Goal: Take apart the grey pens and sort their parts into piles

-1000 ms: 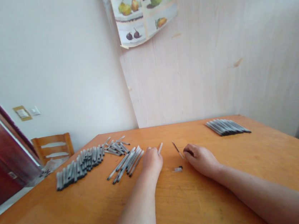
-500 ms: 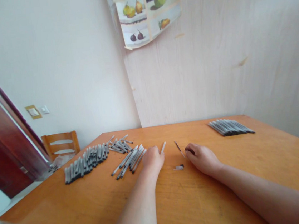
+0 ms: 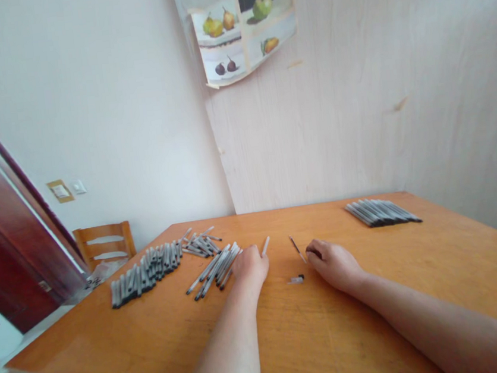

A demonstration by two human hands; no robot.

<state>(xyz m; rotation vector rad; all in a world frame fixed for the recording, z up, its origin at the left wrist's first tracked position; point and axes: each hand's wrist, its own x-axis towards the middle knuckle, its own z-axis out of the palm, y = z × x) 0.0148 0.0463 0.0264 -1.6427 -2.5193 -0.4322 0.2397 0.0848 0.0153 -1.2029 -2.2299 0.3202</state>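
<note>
Both hands have barely moved since a moment ago. The left hand (image 3: 251,266) grips a pen barrel (image 3: 265,246) pointing up-right toward the wall. The right hand (image 3: 334,263), fingers curled, pinches a thin refill (image 3: 296,248) slanting up-left.

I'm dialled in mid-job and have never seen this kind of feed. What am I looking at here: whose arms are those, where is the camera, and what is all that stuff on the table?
There is no machine here. The camera sits on a person's head and looks forward and down, so the two bare arms coming in from the bottom are that person's own.

The left hand rests on the wooden table and holds a pale pen tube that sticks out past the fingers. The right hand lies curled beside a thin ink refill; whether it grips anything I cannot tell. Between the hands lies a small pen tip piece.

To the left are a loose pile of pen tubes and a row of grey caps. At the far right is a neat stack of pens. Behind are a chair, a door and a fruit poster.
</note>
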